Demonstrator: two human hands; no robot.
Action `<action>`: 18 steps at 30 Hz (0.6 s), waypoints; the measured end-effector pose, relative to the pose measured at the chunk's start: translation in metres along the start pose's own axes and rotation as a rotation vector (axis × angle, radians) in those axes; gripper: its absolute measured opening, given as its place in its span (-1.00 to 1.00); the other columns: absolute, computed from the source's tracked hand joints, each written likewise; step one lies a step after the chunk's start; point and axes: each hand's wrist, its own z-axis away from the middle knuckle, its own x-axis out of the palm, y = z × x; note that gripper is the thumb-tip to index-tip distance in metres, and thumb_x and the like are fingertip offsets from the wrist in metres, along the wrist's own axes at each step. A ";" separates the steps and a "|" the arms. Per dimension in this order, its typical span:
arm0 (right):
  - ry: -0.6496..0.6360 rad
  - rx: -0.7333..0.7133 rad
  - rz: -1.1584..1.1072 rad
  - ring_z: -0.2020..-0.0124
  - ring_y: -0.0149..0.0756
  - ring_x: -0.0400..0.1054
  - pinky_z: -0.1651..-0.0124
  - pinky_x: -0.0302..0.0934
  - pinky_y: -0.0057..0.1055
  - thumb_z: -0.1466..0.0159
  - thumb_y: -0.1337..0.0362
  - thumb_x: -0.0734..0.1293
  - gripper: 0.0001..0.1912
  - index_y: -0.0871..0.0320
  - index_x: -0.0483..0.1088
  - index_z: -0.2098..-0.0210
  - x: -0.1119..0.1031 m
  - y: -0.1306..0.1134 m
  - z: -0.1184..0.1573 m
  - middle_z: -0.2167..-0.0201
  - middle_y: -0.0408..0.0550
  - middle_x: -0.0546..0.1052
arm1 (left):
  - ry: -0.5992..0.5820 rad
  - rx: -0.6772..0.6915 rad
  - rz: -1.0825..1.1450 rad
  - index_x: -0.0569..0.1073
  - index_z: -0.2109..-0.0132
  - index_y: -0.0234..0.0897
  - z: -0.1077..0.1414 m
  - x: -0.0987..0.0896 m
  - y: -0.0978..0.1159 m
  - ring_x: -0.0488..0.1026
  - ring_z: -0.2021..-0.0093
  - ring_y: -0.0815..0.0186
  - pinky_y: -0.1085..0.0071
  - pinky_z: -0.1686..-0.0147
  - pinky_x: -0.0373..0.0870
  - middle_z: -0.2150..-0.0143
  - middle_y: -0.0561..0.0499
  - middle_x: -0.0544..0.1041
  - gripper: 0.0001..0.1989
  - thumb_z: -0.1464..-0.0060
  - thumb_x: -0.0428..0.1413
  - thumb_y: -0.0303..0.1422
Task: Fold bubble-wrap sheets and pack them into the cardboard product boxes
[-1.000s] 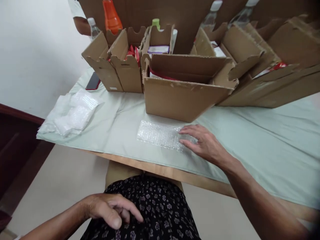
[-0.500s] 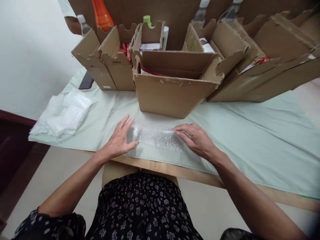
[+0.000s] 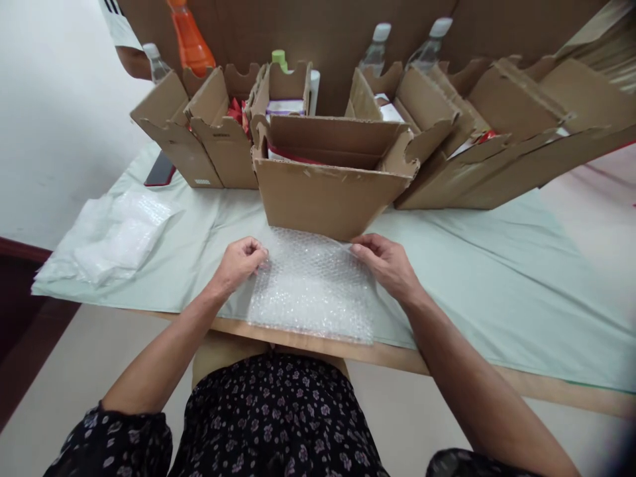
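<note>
A clear sheet of bubble wrap, possibly a flat bag, lies spread between my two hands at the front of the cloth-covered table. My left hand is closed, pinching the sheet's left edge. At the upper right corner, my right hand grips the sheet between thumb and fingers. The sheet's near edge reaches the table's wooden front edge. Its far edge touches or lies close to the base of the front cardboard box.
More cardboard bins stand behind, holding packets and bottles, among them an orange bottle. Folded bubble wrap is piled at the left, near a dark phone. Another person's arm shows at the upper left.
The bubble wrap has gone from a narrow strip to a wide sheet reaching the table edge. My left hand, spread before, has closed on its left edge.
</note>
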 end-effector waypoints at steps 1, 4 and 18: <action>0.032 0.002 0.032 0.36 -0.26 0.43 0.21 0.37 -0.26 -0.25 -0.03 0.39 -0.64 0.16 0.55 0.22 0.000 0.004 0.002 0.36 -0.04 0.61 | 0.013 -0.002 -0.031 0.40 0.44 -0.22 -0.001 0.000 -0.002 0.38 0.55 0.34 0.43 0.55 0.28 0.55 0.04 0.49 -0.79 0.05 0.18 -0.18; 0.147 0.010 0.084 0.31 -0.22 0.46 0.14 0.39 -0.21 -0.29 -0.01 0.35 -0.63 0.17 0.56 0.16 -0.007 0.014 0.006 0.28 0.02 0.64 | 0.056 0.014 -0.121 0.47 0.38 -0.25 -0.004 -0.005 -0.008 0.39 0.50 0.34 0.39 0.43 0.35 0.49 0.05 0.50 -0.78 0.05 0.26 -0.19; 0.060 -0.153 0.170 0.34 -0.19 0.51 0.24 0.45 -0.22 -0.24 -0.02 0.37 -0.54 0.18 0.50 0.03 -0.001 0.014 -0.053 0.15 0.10 0.67 | 0.182 0.361 0.033 0.35 -0.32 -0.24 -0.048 0.034 0.011 0.53 -0.07 0.12 0.13 -0.05 0.54 -0.12 -0.16 0.58 -0.39 -0.12 0.14 -0.33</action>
